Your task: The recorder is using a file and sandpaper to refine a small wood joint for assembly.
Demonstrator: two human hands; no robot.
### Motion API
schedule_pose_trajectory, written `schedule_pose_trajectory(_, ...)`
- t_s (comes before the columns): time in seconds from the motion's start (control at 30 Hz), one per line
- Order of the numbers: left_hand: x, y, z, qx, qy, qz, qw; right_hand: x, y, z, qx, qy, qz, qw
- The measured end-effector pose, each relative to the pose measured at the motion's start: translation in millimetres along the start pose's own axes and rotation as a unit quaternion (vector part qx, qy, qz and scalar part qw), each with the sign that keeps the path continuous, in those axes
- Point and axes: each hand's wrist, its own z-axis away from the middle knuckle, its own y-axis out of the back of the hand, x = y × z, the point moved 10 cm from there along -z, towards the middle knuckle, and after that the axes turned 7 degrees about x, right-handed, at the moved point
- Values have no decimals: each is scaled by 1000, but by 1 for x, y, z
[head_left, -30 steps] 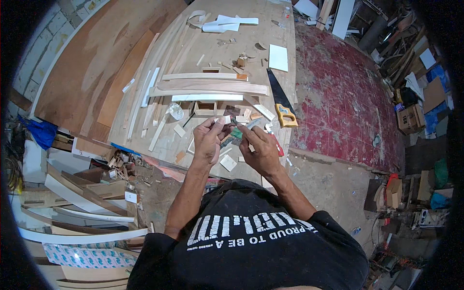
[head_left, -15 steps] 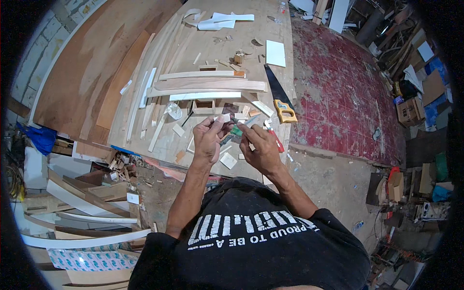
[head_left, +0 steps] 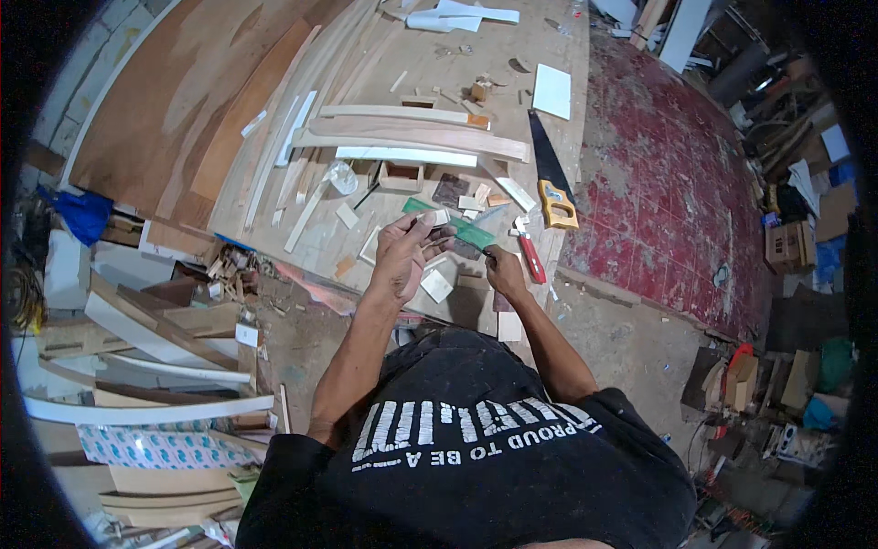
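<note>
Head view: Across a cluttered wooden workbench (head_left: 421, 71), a clear plastic cup (head_left: 342, 178) is standing at left, with a dark thin stick (head_left: 368, 194) lying aslant just beside it. Right of these, a small pale block (head_left: 439, 218) is being held above the near half of the bench, its long axis running roughly crosswise and its free end pointing right, away from the gripping fingers. The worker's left hand (head_left: 402, 256) is pinching that block between thumb and fingertips, the remaining fingers bending loosely and standing partly apart. Around the block in the picture, a green strip (head_left: 474, 235) is stretching diagonally, its long axis sloping from upper left to lower right and its lower end reaching toward the other hand. The right hand (head_left: 506, 273) is curling inward, its fingers drawing close together near a dark spot at their tips; whether they are gripping anything cannot be told. Farther right, a red-handled tool (head_left: 531, 258) is lying near that hand, and a handsaw (head_left: 551, 174) is resting beyond, its yellow handle pointing toward the worker.
</note>
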Motion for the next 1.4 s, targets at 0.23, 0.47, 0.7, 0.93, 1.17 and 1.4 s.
schedule_pose_trajectory(0.23,-26,27,6,67,-1,-29,997,17,-26,-19,23,68,97,993)
schedule_pose_trajectory(0.47,-61,76,9,146,20,-67,987,12,-6,13,-72,-56,-142,986)
schedule_pose_trajectory(0.7,-126,169,38,259,75,-87,959,54,-35,74,-169,-78,-101,977)
schedule_pose_trajectory(0.93,-113,166,59,267,29,46,962,-8,-95,-15,-65,91,-135,985)
schedule_pose_trajectory(1.17,-75,171,77,205,17,116,972,8,-163,-57,-101,-49,65,992)
schedule_pose_trajectory(1.4,-54,219,93,178,56,62,980,8,-143,-44,76,-157,45,984)
